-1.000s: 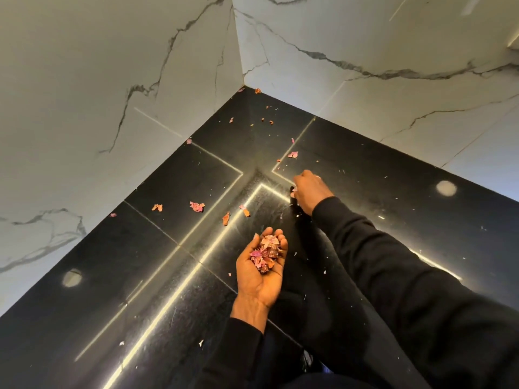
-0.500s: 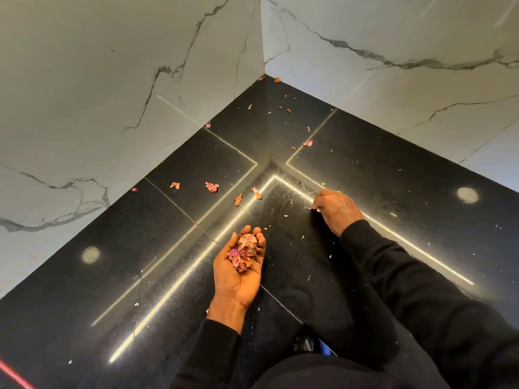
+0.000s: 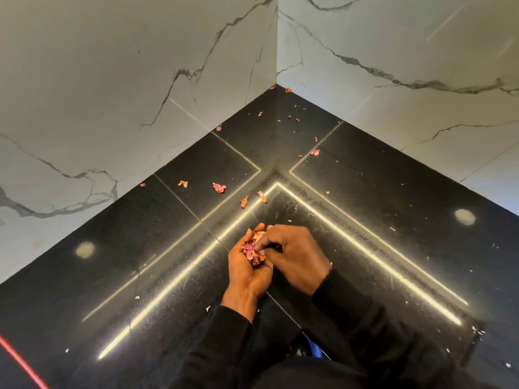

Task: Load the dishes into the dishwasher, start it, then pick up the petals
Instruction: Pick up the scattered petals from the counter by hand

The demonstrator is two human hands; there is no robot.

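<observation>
My left hand (image 3: 247, 272) is cupped palm up above the black floor and holds a small heap of pink and orange petals (image 3: 252, 252). My right hand (image 3: 295, 256) is over it from the right, its fingertips pinched together and touching the heap. Loose petals lie on the floor beyond: a pink petal (image 3: 219, 187), an orange petal (image 3: 244, 202), another orange petal (image 3: 262, 197), an orange petal further left (image 3: 182, 183), and a pink petal (image 3: 314, 152) nearer the corner. Small bits are scattered toward the corner (image 3: 289, 117).
The glossy black floor (image 3: 393, 220) meets two white marbled walls (image 3: 140, 80) in a corner at top centre. Bright strip-light reflections cross the floor. A red line (image 3: 22, 366) runs at the bottom left. My dark-clothed legs fill the bottom of the view.
My right hand has left the floor and come back over my left palm, fingertips onto the petal heap. The view has shifted slightly toward the corner.
</observation>
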